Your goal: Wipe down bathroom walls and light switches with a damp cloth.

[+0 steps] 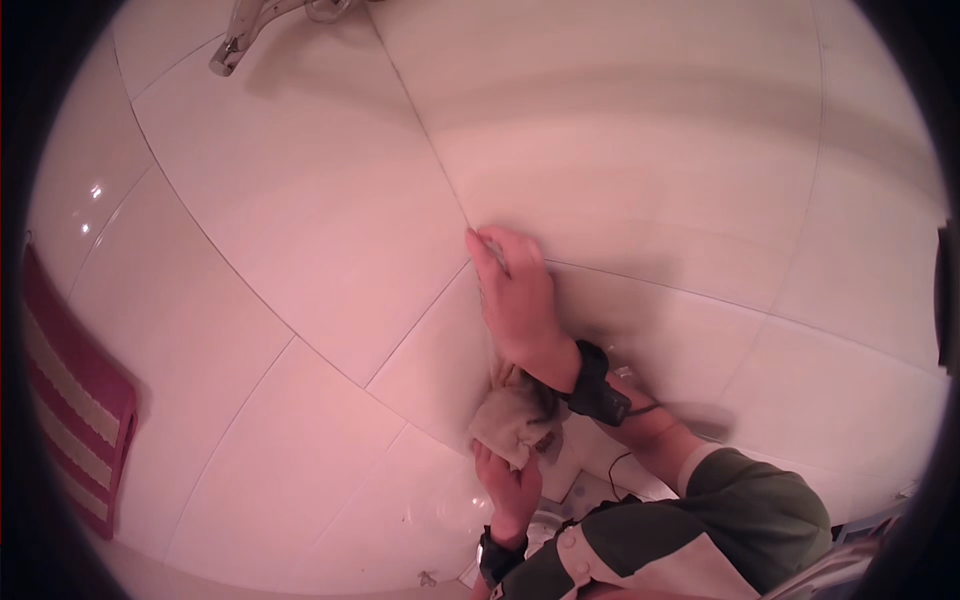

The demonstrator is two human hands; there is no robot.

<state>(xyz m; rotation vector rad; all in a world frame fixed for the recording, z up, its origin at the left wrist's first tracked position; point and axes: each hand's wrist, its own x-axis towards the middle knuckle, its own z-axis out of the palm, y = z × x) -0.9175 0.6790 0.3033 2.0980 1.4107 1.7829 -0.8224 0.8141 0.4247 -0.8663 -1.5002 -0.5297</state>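
Observation:
A beige cloth [514,420], bunched and folded, is gripped at its lower edge by my left hand [510,484]. My right hand [521,292] reaches up above the cloth, its fingertips at the tile joint where several wall tiles [322,247] meet. A small gap shows between those bent fingers; whether they pinch anything is hidden. The upper part of the cloth runs up behind my right wrist and is partly out of sight. Each wrist wears a black band, the right one with a dark device [600,386] on it.
A red and beige striped towel [82,412] hangs at the far left. A metal pipe fitting [232,45] juts from the top edge. Below my arms are a thin dark cable [613,472] and a shiny, rounded fixture [546,519]. A small metal fitting [427,578] sits at the bottom.

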